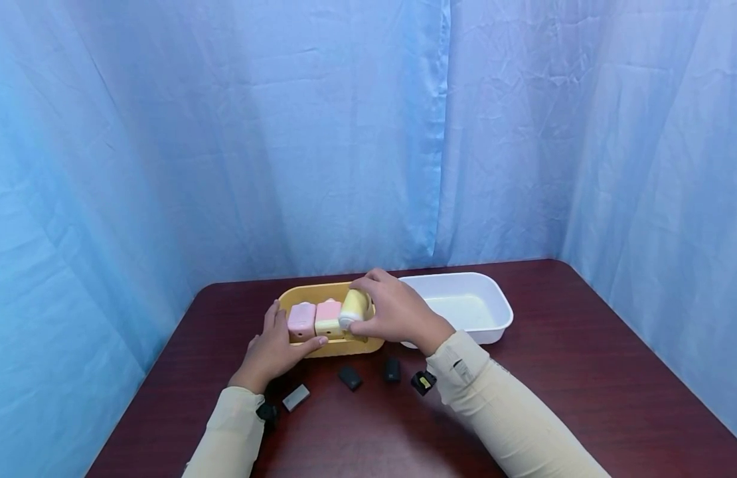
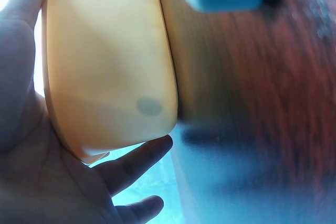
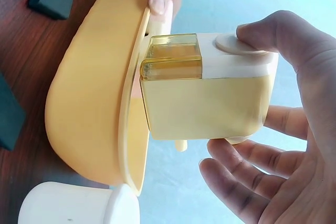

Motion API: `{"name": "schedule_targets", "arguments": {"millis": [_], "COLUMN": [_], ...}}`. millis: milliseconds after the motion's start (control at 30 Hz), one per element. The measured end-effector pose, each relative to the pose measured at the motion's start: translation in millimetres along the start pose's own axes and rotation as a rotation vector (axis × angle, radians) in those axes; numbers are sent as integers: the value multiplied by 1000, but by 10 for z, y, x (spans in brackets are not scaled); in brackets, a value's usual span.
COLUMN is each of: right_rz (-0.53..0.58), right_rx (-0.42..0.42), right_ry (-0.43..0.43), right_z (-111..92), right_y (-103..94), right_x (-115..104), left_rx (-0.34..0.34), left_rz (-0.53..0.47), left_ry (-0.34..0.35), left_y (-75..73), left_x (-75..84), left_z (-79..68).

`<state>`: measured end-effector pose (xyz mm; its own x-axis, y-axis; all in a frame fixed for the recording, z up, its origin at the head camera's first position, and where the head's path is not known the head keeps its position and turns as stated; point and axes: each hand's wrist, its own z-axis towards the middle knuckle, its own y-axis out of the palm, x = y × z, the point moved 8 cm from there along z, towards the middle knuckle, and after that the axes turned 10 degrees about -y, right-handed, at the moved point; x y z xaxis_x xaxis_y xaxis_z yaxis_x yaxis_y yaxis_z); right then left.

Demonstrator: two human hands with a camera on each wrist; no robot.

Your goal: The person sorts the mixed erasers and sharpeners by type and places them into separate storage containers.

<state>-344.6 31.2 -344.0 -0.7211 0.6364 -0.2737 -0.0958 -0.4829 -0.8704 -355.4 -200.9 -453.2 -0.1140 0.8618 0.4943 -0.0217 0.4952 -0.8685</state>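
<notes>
My right hand (image 1: 398, 312) holds a boxy yellow-and-white gadget (image 3: 207, 106) between thumb and fingers, tilted over the right part of the yellow bin (image 1: 311, 292). In the right wrist view the gadget has a clear amber window, and the thumb lies on its round white disc. Two similar gadgets sit side by side in the bin: a pink one (image 1: 301, 321), and a pink-and-yellow one (image 1: 329, 312), each with a small dark hole. My left hand (image 1: 275, 348) grips the bin's left end, thumb over the near rim, fingers spread along the outer end.
A white bin (image 1: 501, 317) stands right of the yellow one, partly behind my right hand. On the dark red table (image 1: 583, 372) before the bins lie two small black blocks (image 1: 349, 378) and a grey block (image 1: 295, 398). Blue curtains (image 1: 344, 133) surround the table.
</notes>
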Motion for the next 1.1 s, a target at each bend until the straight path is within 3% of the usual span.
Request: {"name": "schedule_targets", "arguments": {"millis": [700, 1100], "right_rz": [44, 60], "right_rx": [-17, -55], "right_ry": [70, 102], "right_z": [89, 94], "right_y": [198, 280], "right_x": [303, 337], "left_rx": [5, 1], "left_rz": [-14, -24], "left_ry": [1, 7], "left_y": [21, -1], "left_x": [3, 33], "left_z": [23, -6]}}
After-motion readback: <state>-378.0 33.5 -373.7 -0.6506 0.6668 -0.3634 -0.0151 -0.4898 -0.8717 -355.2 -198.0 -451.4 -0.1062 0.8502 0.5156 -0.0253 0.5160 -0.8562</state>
